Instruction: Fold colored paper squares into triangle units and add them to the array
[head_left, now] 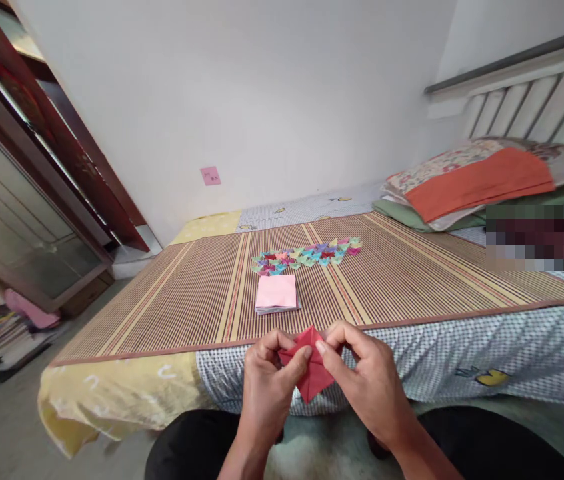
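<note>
Evidently both hands were busy with one thing: the left hand (269, 370) and the right hand (375, 377) pinched the red paper (309, 381) between them, each thumb pressed on its face and the fingers curled behind its upper sides. The thumbs lay near each other, either side of an upright crease, and the hands stood slightly apart. The paper was folded to a diamond, one corner up and one down, and it was held in front of the bed's near edge, its top corner about level with the near edge of the mat (187, 293). On the mat, a little in from that edge, lay the stack (277, 292) of square sheets, pink on top. Just beyond it, toward the mat's far edge, small folded papers (307, 255) in many colours formed a long cluster, slanting away to the right. By the mat's far right corner lay the pillow (479, 183), orange and flowered. Yellow cloth (127, 387) hung over the bed's near left corner, and checked cloth (437, 357) covered the rest of its near edge. The note (211, 176), pink, showed on the wall (287, 107) behind.
</note>
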Motion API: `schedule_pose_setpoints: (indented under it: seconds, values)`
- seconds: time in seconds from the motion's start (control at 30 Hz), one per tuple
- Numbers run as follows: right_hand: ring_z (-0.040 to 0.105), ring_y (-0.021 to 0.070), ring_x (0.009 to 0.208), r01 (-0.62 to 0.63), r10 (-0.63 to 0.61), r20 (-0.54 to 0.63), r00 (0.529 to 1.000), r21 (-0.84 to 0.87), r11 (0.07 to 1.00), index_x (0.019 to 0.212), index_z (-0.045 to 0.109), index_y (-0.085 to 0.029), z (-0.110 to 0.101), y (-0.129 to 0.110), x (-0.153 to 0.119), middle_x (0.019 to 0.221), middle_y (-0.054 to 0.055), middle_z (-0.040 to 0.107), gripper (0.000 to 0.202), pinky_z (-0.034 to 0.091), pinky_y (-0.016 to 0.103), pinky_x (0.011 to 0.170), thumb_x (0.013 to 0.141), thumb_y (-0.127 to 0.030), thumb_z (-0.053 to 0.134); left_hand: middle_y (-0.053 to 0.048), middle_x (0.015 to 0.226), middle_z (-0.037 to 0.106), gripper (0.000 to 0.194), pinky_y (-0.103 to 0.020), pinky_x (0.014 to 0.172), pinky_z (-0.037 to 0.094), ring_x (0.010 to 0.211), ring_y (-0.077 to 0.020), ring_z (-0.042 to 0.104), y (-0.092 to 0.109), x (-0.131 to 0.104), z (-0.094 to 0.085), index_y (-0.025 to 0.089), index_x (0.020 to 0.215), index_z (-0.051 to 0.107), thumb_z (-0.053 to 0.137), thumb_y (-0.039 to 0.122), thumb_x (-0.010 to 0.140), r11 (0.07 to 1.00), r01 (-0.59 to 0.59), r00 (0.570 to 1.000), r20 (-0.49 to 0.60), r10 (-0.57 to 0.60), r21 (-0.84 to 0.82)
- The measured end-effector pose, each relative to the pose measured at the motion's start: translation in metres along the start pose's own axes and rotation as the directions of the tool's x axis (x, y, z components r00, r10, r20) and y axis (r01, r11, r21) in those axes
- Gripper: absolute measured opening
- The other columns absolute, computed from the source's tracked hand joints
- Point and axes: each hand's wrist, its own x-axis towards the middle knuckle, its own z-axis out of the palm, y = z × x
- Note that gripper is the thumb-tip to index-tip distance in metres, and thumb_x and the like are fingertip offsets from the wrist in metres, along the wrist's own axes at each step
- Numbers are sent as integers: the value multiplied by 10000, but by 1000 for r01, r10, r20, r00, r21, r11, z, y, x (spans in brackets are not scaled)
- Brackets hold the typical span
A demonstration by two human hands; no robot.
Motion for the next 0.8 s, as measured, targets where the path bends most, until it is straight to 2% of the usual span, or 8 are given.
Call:
schedule_pose_setpoints:
  seconds: [0.23, 0.33, 0.4, 0.47, 0.53, 0.63, 0.73, 0.8]
  values:
    - [574, 142, 592, 12, -12, -35, 999, -8, 1000, 684, 482, -231, 1, 1, 0, 634, -25, 559, 264, 478, 247, 596, 929, -221, 578, 16, 642, 610, 316, -210, 548, 407, 586, -107, 507, -3, -3, 0, 180, 644, 579, 844, 298, 770, 1000, -5, 1000, -15, 5, -20]
    - [603, 147, 604, -41, 43, -43, 998, 41, 998, 748, 525, -229, 1, 4, 0, 661, -18, 604, 185, 493, 244, 592, 914, -236, 606, 12, 655, 627, 315, -207, 554, 420, 591, -107, 523, -1, -3, 0, 181, 654, 577, 845, 298, 773, 999, 4, 1000, -4, -4, -34]
    - [659, 163, 665, -132, 133, 3, 991, 128, 983, 906, 590, -217, 0, 5, -1, 739, -1, 680, 63, 523, 249, 626, 912, -262, 634, 7, 662, 636, 307, -208, 561, 432, 600, -110, 537, 1, -4, 1, 180, 658, 585, 845, 295, 773, 1000, -6, 1000, 0, 6, -25]
    - [696, 179, 749, -217, 201, 97, 975, 207, 954, 1023, 624, -204, -1, 6, 0, 826, 23, 728, 136, 544, 259, 678, 930, -303, 639, 4, 658, 636, 300, -210, 562, 438, 602, -112, 541, 2, -5, 2, 178, 657, 594, 849, 289, 769, 1000, -18, 1000, 2, 18, 1]
    - [685, 179, 769, -260, 223, 174, 959, 235, 937, 974, 662, -196, -3, 6, 0, 834, 28, 722, 152, 538, 261, 691, 958, -341, 620, 8, 645, 627, 296, -207, 549, 434, 585, -107, 532, 1, -5, 3, 177, 666, 599, 857, 286, 763, 1000, -10, 1000, 4, 10, 21]
    - [627, 162, 718, -256, 216, 189, 958, 224, 940, 835, 660, -192, -5, 5, -1, 768, 13, 670, 238, 503, 248, 655, 980, -370, 599, -1, 707, 678, 263, -205, 566, 463, 609, -113, 581, 0, -6, 5, 181, 801, 630, 864, 297, 765, 999, 43, 999, 24, -42, -31]
    - [580, 149, 678, -217, 194, 131, 972, 193, 957, 807, 633, -195, -5, 5, -2, 729, -5, 628, 252, 471, 239, 626, 984, -371, 598, 1, 759, 716, 355, -201, 600, 500, 655, -124, 639, -1, -6, 6, 196, 1027, 632, 859, 311, 780, 989, 82, 996, 40, -77, -120]
    - [565, 146, 669, -181, 167, 98, 981, 164, 970, 808, 623, -197, -5, 6, -3, 723, -10, 616, 248, 458, 239, 623, 991, -362, 590, 9, 745, 714, 408, -192, 602, 503, 644, -115, 641, -1, -6, 6, 196, 1099, 618, 855, 317, 789, 986, 84, 996, 38, -79, -146]
